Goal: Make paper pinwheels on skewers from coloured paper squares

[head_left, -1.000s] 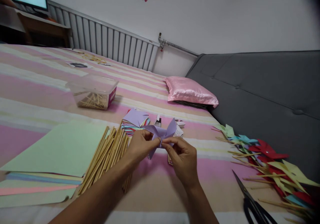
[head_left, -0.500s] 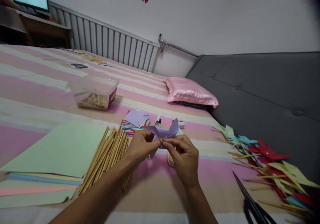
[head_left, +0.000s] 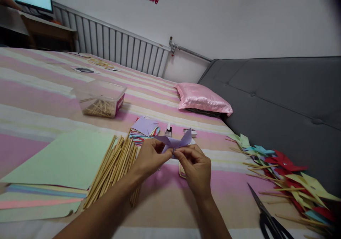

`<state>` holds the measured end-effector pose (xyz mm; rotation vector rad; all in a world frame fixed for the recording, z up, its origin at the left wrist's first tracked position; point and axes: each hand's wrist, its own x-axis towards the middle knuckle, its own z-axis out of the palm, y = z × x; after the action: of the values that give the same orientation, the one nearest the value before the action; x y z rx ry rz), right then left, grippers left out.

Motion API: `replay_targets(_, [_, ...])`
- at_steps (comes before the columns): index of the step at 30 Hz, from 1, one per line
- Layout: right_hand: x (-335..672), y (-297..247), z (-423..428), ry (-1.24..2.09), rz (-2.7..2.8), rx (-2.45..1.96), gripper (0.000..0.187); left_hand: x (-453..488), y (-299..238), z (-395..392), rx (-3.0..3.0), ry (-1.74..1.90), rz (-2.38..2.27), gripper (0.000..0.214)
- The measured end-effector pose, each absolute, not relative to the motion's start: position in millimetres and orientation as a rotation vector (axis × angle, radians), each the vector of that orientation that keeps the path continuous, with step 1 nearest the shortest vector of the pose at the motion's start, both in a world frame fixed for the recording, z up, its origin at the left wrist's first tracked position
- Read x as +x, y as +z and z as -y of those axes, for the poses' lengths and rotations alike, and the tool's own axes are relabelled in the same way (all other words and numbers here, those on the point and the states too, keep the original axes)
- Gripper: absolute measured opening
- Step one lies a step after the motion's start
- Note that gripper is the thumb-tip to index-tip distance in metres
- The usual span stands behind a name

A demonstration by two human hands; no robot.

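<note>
A folded lilac paper pinwheel (head_left: 176, 141) is held above the striped bedspread between both hands. My left hand (head_left: 149, 158) pinches its middle from the left with closed fingers. From the right, my right hand (head_left: 195, 168) pinches the same middle, fingers curled. A bundle of bamboo sticks (head_left: 114, 168) lies just left of my left hand. Behind the pinwheel sits a stack of small coloured paper squares (head_left: 144, 128).
Large pastel paper sheets (head_left: 58, 161) lie at the left. A clear plastic box of sticks (head_left: 99, 98) stands further back. Finished pinwheels (head_left: 287, 175) pile up at the right beside black scissors (head_left: 269, 216). A pink pillow (head_left: 202, 98) rests against the grey headboard (head_left: 287, 97).
The pinwheel's right wing has dropped a little and flattened as both hands kept working at its middle. The hands have hardly shifted.
</note>
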<state>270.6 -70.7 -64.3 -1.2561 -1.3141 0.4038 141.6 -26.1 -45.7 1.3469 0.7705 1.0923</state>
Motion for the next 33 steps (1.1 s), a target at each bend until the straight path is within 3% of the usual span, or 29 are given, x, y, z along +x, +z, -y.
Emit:
replay_targets(12, [269.6,-62.9,68.8,0.3,1.279,-1.271,0.013,139.8,-41.8,28.1,1.459,1.094,-0.804,0.019])
replay_targets(23, [264.1,-65.2,67.8,0.767,1.029,-1.071,0.044,140.0,-45.6,26.4,1.508,1.117,-0.752,0.019])
replay_targets(29, [268.0,-65.2,68.5,0.613,1.215,-1.21,0.019,138.0,-47.8,27.9,1.663,1.142,-0.838,0.019])
replay_targets(33, [269.3,-67.1,69.4,0.581,1.241,-1.24,0.016,138.3,-47.9,29.3,1.724,1.178,-0.906,0.015])
